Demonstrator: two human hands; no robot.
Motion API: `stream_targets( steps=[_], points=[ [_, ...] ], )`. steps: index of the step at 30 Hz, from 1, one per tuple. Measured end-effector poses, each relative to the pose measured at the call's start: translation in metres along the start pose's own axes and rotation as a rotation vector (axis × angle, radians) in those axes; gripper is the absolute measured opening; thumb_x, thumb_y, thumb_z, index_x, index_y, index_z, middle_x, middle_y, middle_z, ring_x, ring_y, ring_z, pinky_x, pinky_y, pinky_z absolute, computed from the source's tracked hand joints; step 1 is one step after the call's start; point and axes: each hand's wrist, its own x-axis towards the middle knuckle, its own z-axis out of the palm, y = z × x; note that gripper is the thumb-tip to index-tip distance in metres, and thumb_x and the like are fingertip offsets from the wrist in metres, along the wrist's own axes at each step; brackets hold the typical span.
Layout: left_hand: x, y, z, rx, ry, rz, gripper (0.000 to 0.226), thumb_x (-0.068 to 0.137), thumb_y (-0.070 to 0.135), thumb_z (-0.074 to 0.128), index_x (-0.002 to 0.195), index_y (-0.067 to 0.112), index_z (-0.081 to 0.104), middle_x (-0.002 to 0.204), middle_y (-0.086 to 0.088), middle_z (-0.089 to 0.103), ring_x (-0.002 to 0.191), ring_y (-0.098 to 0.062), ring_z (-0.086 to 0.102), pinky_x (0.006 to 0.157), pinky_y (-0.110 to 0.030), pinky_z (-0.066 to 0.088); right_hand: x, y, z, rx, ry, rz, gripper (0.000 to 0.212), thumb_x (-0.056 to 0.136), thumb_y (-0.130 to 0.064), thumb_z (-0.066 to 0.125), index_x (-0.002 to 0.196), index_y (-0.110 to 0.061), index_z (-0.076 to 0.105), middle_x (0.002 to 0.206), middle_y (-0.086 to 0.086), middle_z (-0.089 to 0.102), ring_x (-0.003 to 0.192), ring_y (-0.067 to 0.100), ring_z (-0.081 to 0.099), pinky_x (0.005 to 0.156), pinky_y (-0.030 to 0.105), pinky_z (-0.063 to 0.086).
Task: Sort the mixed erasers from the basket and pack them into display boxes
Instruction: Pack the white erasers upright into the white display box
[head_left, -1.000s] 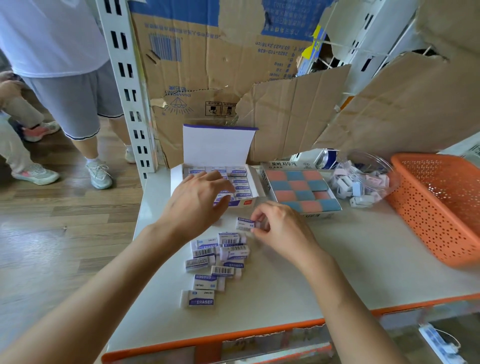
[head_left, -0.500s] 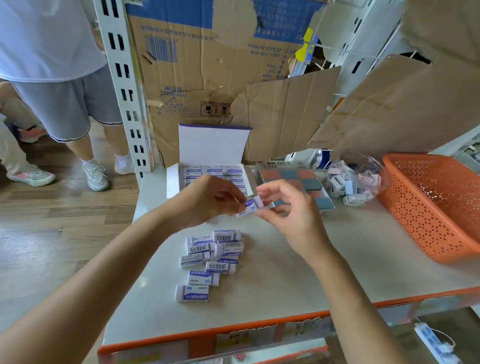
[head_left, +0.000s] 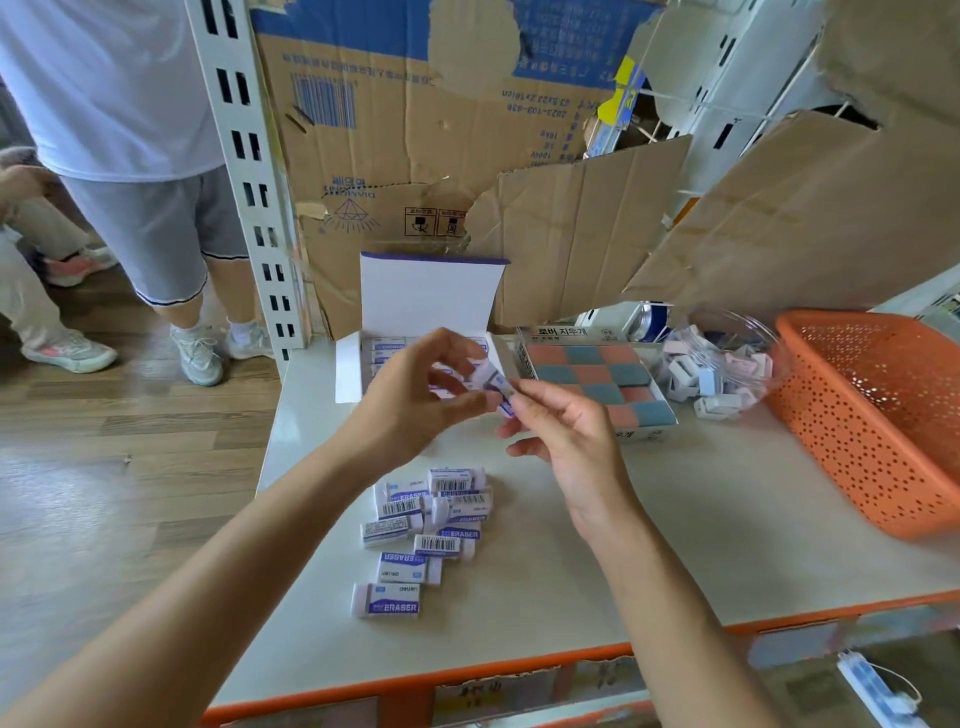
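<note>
Head view: left hand (head_left: 410, 410) and right hand (head_left: 566, 441) both pinch one eraser (head_left: 496, 385) above the tabletop (head_left: 675, 519). Loose erasers (head_left: 449, 484) lie near its left edge.

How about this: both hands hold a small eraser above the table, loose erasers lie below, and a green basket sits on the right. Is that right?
Not quite. The head view shows the basket is orange, not green. The rest holds: the left hand and right hand hold a small eraser above the table, with loose erasers below.
</note>
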Motion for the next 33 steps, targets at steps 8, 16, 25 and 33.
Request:
stream_targets(
  steps=[8, 16, 25, 33],
  points=[
    [0.015, 0.0, -0.01, 0.692, -0.032, 0.453, 0.018, 0.076, 0.022, 0.074, 0.093, 0.015, 0.07, 0.089, -0.001, 0.064, 0.081, -0.018, 0.056, 0.068, -0.027, 0.045, 0.017, -0.002, -0.008, -0.164, -0.018, -0.034, 0.019, 0.089, 0.003, 0.054, 0.084, -0.013, 0.063, 0.061, 0.003, 0.056, 0.05, 0.005, 0.052, 0.049, 0.017, 0.046],
    [0.051, -0.021, -0.007, 0.709, 0.073, 0.164, 0.02, 0.079, 0.021, 0.071, 0.097, 0.012, 0.068, 0.091, -0.002, 0.064, 0.077, -0.012, 0.055, 0.069, -0.022, 0.043, 0.046, 0.012, -0.017, -0.838, 0.136, -0.125, 0.014, 0.087, -0.017, 0.062, 0.096, -0.012, 0.07, 0.079, 0.0, 0.069, 0.068, 0.017, 0.063, 0.064, 0.032, 0.054],
    [0.076, -0.031, 0.004, 0.881, 0.026, 0.037, 0.026, 0.084, 0.026, 0.066, 0.108, 0.016, 0.067, 0.114, -0.004, 0.061, 0.104, -0.02, 0.053, 0.081, -0.028, 0.041, 0.063, 0.016, -0.007, -1.015, 0.099, -0.082, 0.012, 0.083, -0.02, 0.063, 0.087, -0.014, 0.073, 0.077, 0.006, 0.07, 0.069, 0.024, 0.064, 0.061, 0.025, 0.045],
    [0.079, -0.029, 0.009, 0.931, 0.055, 0.094, 0.025, 0.085, 0.023, 0.063, 0.109, 0.016, 0.061, 0.12, -0.002, 0.056, 0.103, -0.021, 0.054, 0.075, -0.026, 0.04, 0.062, 0.015, -0.008, -1.029, 0.085, -0.091, 0.012, 0.083, -0.017, 0.063, 0.086, -0.013, 0.073, 0.078, 0.004, 0.07, 0.068, 0.018, 0.06, 0.056, 0.022, 0.034]
  ],
)
